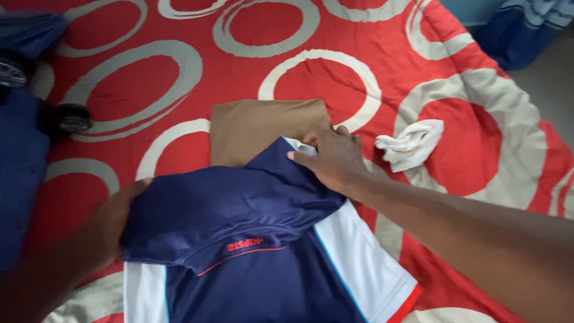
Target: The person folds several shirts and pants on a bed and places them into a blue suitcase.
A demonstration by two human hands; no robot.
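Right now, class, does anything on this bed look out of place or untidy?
Yes: a white cloth lies crumpled alone on the red ringed bedspread, right of the folded tan garment. Everything else is flat or in hand: the right hand and left hand hold the navy jersey.

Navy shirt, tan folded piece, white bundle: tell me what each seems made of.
Navy shirt: probably smooth synthetic sports knit; it shows a slight sheen and soft, rounded folds. Tan folded piece: likely matte woven cotton-type cloth; flat, dull, crisp edges. White bundle: looks like soft knit, maybe cotton, loosely crumpled; too small to be sure.
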